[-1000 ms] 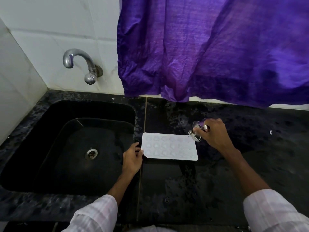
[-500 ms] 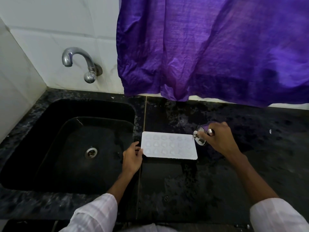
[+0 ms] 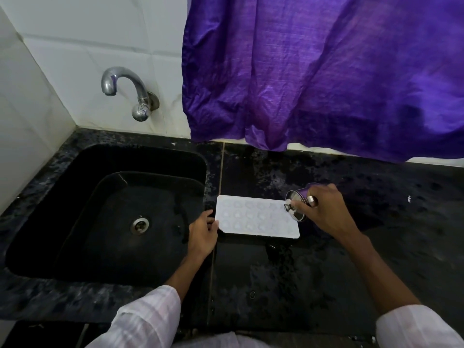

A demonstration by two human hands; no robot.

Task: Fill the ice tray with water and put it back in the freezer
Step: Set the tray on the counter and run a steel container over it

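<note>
Counter (image 3: pixel 389 252) lies open before the ice tray (image 3: pixel 256 219) and right of the steel cup (image 3: pixel 295 199) — sink (image 3: pixel 75 197) drops left, purple curtain (image 3: pixel 326 84) hangs behind.

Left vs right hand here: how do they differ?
The left hand holds the ice tray by its left edge; the right hand grips a steel cup tilted above the tray's right end. The left hand lies by the sink; the right hand is farther from it. Both are at the tray.

White rectangular ice tray (image 3: pixel 256 218) lies flat on the black table (image 3: pixel 326 272) beside the sink (image 3: pixel 150 159), round cells up; a steel cup (image 3: pixel 297 199) tilts over its right end
</note>
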